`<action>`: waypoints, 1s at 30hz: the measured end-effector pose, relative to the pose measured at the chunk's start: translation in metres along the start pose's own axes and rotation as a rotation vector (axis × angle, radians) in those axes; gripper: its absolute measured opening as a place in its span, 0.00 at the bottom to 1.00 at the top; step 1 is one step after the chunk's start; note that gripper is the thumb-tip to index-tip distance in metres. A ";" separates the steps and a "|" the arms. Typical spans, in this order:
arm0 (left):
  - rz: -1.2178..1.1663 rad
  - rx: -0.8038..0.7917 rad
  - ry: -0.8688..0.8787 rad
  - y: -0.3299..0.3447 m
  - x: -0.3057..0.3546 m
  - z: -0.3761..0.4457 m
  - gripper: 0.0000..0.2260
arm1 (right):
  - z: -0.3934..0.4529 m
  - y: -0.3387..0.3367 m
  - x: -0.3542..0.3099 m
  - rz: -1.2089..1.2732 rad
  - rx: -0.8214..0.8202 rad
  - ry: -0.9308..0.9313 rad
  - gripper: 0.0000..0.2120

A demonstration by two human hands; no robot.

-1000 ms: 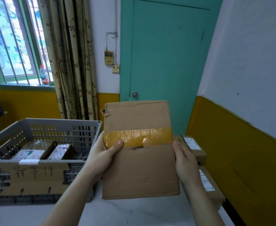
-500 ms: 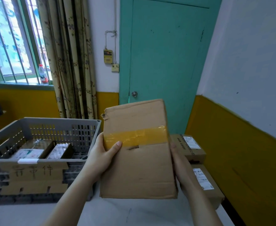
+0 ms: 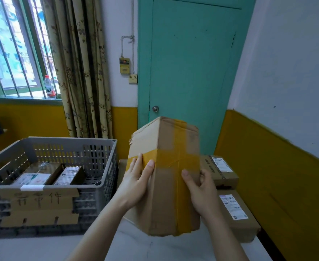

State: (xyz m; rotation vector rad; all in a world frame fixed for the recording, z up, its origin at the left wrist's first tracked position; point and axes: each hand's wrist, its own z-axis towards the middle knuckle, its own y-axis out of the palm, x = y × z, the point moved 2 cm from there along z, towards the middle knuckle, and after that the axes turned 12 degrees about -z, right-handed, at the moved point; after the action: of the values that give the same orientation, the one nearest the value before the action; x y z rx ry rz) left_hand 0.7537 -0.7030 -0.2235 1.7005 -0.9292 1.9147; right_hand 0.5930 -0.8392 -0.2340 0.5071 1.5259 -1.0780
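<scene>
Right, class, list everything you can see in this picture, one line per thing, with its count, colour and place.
cardboard box: one, brown with yellow tape, upright between both hands
crate: one, grey, left on the table
parcels: at least two, white-labelled, inside the crate
cardboard sign: one, brown, handwritten, on the crate's front
labelled boxes: two, brown, right on the table
table: one, white, below
door: one, teal, behind
window: one, green-framed, barred, far left
curtain: one, beige patterned, right of the window
bottle: one, clear, red label, on the sill
left hand: flat against the box's left face
right hand: thumb in front, fingers curled round the right edge
</scene>
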 end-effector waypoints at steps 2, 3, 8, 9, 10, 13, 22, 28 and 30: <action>-0.016 -0.015 -0.009 0.003 0.006 -0.002 0.59 | 0.000 0.000 0.002 -0.016 0.013 -0.022 0.21; -0.022 -0.022 -0.019 0.003 0.009 -0.003 0.62 | 0.000 -0.001 0.002 -0.020 0.009 -0.039 0.24; -0.094 0.001 -0.070 -0.004 0.020 0.002 0.53 | 0.000 0.000 -0.004 -0.033 -0.069 -0.083 0.18; -0.104 -0.013 -0.071 -0.006 0.021 0.004 0.46 | 0.001 -0.001 -0.006 -0.020 -0.064 -0.073 0.17; -0.108 -0.028 -0.070 -0.008 0.021 0.005 0.40 | 0.003 -0.002 -0.008 -0.005 -0.055 -0.054 0.16; -0.141 -0.067 -0.060 -0.009 0.017 0.005 0.31 | 0.008 -0.005 -0.017 -0.061 0.017 0.011 0.24; -0.090 0.023 -0.036 0.000 0.034 -0.002 0.36 | 0.015 -0.004 -0.029 -0.250 0.209 0.023 0.36; -0.092 0.008 -0.066 0.001 0.031 -0.005 0.34 | 0.016 -0.004 -0.024 -0.358 0.206 -0.026 0.38; -0.118 -0.017 -0.070 -0.002 0.030 -0.005 0.31 | 0.016 -0.006 -0.020 -0.320 0.179 -0.027 0.34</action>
State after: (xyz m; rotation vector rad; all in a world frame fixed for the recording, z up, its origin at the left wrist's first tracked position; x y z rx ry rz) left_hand 0.7469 -0.7016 -0.1941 1.7818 -0.8480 1.7773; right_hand 0.6019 -0.8507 -0.2122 0.3743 1.5271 -1.4726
